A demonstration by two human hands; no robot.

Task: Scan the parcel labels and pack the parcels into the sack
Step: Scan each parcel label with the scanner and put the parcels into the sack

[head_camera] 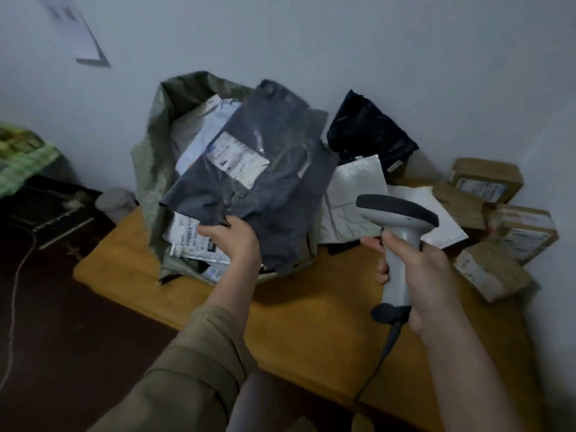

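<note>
table (296,322): yellow-orange top | paper sheet (74,29): on wall | green checked cloth (21,154): far left

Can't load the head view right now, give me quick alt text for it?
Left hand holds a grey poly mailer over the open green sack of parcels; right hand grips a barcode scanner. Cardboard boxes wait on the yellow table.

view count: one only, head cam, so no overlap w/ another view
position: worn on head, above and behind the hands
facing: fwd and down, toward wall (374,42) behind the table (311,307)
nearness: close; left hand (235,238) and right hand (417,266) fill lower centre
lens: wide-angle, edges bend
frame centre: sack (149,169) mouth
sharpness: some motion blur
</note>
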